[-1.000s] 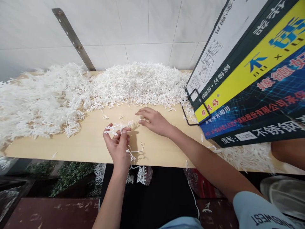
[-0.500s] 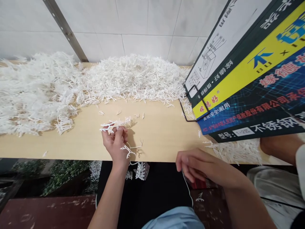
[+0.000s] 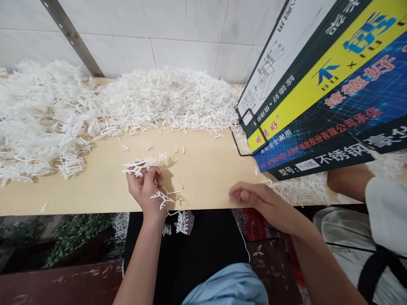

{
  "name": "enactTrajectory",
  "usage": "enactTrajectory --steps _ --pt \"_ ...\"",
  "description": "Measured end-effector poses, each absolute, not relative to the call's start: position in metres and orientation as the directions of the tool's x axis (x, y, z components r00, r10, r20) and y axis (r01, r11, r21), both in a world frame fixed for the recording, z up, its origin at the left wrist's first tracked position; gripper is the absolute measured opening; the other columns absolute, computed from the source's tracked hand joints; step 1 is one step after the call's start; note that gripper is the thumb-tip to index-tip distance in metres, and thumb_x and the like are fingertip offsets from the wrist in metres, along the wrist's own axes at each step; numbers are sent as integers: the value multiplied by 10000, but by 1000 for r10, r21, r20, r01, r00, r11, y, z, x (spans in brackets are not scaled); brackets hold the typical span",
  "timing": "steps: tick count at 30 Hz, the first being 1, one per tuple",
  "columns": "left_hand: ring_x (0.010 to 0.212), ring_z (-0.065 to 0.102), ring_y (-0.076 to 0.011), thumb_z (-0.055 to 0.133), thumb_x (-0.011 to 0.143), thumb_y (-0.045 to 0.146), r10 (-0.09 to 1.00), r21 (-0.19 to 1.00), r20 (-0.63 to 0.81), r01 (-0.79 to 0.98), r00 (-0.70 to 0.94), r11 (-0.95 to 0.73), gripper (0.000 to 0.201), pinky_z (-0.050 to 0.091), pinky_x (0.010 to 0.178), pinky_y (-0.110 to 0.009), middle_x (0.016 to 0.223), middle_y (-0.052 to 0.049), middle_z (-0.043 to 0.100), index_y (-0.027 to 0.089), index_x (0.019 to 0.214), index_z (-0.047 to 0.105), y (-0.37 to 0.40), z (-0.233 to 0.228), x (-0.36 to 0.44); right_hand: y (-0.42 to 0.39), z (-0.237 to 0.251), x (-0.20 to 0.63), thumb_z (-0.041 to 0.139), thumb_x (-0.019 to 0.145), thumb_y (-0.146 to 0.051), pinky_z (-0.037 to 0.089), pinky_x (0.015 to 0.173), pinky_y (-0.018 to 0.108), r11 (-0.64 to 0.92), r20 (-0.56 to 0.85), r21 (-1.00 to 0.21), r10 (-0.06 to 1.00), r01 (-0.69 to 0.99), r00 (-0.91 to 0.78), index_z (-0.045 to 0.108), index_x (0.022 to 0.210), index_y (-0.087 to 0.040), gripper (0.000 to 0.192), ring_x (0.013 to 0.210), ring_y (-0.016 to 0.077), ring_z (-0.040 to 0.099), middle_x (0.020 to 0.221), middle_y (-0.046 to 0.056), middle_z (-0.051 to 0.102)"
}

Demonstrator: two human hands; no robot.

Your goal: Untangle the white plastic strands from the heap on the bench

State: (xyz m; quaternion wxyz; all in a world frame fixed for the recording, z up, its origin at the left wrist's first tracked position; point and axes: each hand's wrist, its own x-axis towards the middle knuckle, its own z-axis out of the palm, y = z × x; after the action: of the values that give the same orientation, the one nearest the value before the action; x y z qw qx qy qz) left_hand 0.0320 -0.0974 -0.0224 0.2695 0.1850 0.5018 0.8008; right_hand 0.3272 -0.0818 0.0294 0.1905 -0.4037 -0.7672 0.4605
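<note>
My left hand is closed over the board, pinching a bunch of white branched plastic sprigs. A white strand with another branched sprig trails by the wrist, and white pieces hang below the board edge over my lap. My right hand hovers at the board's front edge, apart from the left. Its fingertips are bent inward and smeared by motion, and nothing shows in them. Behind both hands lies a long heap of small white sprigs.
A large printed carton stands at the right on the wooden board, a black wire frame at its corner. Another person's arm rests beyond it, near more white sprigs. A tiled wall closes the back.
The whole view has shifted slightly. My right hand has risen from below the board edge to over it, its fingers drawn closer together. My left hand keeps its hold on the sprigs.
</note>
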Motion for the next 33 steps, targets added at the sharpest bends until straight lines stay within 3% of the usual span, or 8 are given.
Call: enactTrajectory --steps 3,5,7,10,19,23,27,33 --pt "511 470 -84 676 741 124 628 903 36 -244 -777 -354 305 308 466 -198 658 51 603 218 984 519 -98 -22 33 -82 27 324 455 1038 -608 258 1254 590 499 332 -775 844 389 -422 744 1177 -282 458 1443 352 502 1442 90 660" --pt "500 461 -79 676 746 121 634 904 41 -242 -772 -353 299 296 461 -198 659 55 592 217 981 518 -98 -21 33 -79 26 317 426 1058 -556 99 1296 607 565 474 -751 822 342 -316 756 1108 -284 430 1522 350 410 1501 58 627" --pt "498 469 -78 678 748 125 634 901 37 -248 -773 -355 300 290 460 -194 651 61 579 220 979 512 -97 -21 33 -73 24 304 444 1072 -465 291 1244 554 526 454 -780 848 340 -272 753 1036 -261 371 1386 322 569 1335 74 729" --pt "495 481 -78 680 753 135 615 893 26 -258 -788 -368 299 300 462 -189 652 63 586 223 979 505 -96 -21 32 -55 18 267 528 1053 -400 555 855 375 389 230 -784 906 484 -356 717 1063 -239 249 910 240 746 975 56 791" --pt "535 591 -68 740 793 215 664 941 -1 -225 -748 -252 559 353 477 -185 1024 -89 780 196 1337 612 -101 -20 35 21 -6 147 484 1063 -222 373 638 286 792 211 -199 609 576 -764 665 1155 -184 206 811 204 667 1077 114 734" --pt "681 698 -122 803 832 357 689 967 -32 -196 -724 -161 578 442 521 -204 1256 -155 753 197 1369 664 -100 -21 35 20 -10 149 506 1054 -207 412 691 274 778 352 -488 591 397 -725 671 1051 -165 170 801 167 643 1013 87 738" --pt "761 733 -157 854 807 456 765 979 -61 -189 -641 -80 670 532 622 -237 1154 -133 783 173 1384 665 -98 -23 34 10 -6 153 606 997 -240 458 718 258 539 344 -837 653 95 -675 679 958 -176 105 746 143 626 876 37 737" --pt "725 706 -147 951 674 426 760 972 -87 -222 -644 -76 759 520 620 -223 898 -55 771 149 1329 687 -99 -23 28 8 -4 151 642 936 -186 385 633 248 447 243 -888 651 105 -719 716 888 -172 90 612 110 516 724 3 690"
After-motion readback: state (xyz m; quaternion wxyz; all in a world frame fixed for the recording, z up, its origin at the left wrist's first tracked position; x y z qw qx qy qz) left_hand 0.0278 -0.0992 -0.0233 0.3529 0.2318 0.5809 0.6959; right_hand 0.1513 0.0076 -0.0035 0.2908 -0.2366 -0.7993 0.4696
